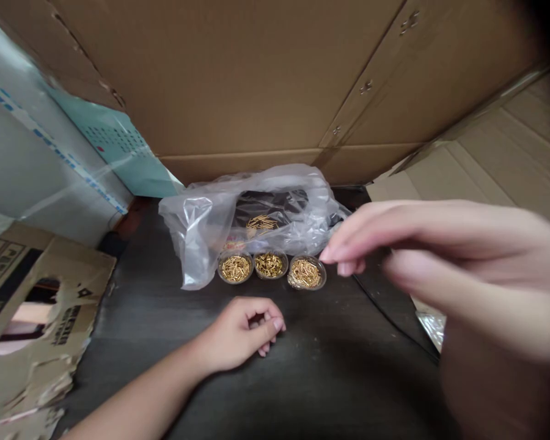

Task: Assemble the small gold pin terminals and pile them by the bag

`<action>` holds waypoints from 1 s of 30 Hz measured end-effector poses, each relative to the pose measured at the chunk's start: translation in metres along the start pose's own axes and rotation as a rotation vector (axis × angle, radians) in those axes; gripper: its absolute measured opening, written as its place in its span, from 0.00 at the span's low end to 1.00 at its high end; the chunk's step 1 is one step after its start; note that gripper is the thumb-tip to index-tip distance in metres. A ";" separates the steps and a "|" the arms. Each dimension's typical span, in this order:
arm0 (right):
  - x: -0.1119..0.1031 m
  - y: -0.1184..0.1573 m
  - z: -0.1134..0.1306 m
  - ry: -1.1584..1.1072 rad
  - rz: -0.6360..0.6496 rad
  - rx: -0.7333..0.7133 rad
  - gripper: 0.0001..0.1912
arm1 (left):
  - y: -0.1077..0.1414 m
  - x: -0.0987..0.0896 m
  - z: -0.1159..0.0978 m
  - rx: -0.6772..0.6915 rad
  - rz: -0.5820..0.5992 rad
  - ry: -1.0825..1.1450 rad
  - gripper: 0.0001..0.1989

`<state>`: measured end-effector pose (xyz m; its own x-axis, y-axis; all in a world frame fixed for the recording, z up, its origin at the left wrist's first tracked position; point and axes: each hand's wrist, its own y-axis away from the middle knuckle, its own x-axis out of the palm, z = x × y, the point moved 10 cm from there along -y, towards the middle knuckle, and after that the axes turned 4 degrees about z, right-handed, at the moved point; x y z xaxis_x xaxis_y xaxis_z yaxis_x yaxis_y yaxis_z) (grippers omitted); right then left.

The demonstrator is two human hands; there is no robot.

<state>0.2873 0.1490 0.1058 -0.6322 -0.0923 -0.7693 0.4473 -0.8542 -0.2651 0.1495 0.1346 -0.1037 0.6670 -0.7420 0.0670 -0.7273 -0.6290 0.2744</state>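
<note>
Closest to the camera, my right hand is a blur, reaching in from the right side of the view with its fingers half open and nothing visible between them. Its fingertips are just beside the rightmost of three clear round cups, though I can't tell whether they touch it. My left hand sits lower and nearer the middle, loosely curled over a dark tabletop, and its bent fingers hide the palm, so I can't tell whether it holds anything small. The cups stand in a row just in front of it, each filled with short gold-coloured pins. Behind them lies a crumpled clear plastic bag with a loose bunch of the same pins inside. A black cable runs along the table under my right hand. Corrugated cardboard sheets rise behind and to the right, torn cardboard lies on the left, and a plastic-covered teal-and-white sheet leans above it.
</note>
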 end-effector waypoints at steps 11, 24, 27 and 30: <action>0.106 -0.015 -0.066 0.602 0.547 0.146 0.08 | -0.001 0.000 0.002 -0.008 -0.009 0.010 0.15; 0.097 -0.007 -0.068 0.548 0.409 0.002 0.10 | -0.001 -0.001 0.004 -0.010 -0.008 0.023 0.16; 0.085 -0.004 -0.058 0.485 0.303 -0.036 0.12 | -0.001 -0.001 0.003 0.000 -0.007 0.029 0.16; 0.074 0.010 -0.026 0.286 0.119 -0.167 0.10 | -0.001 -0.001 0.001 0.013 0.002 0.036 0.17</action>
<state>0.2615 0.1472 0.0309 -0.3773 -0.0188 -0.9259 0.6194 -0.7484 -0.2372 0.1498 0.1357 -0.1051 0.6707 -0.7347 0.1020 -0.7307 -0.6307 0.2614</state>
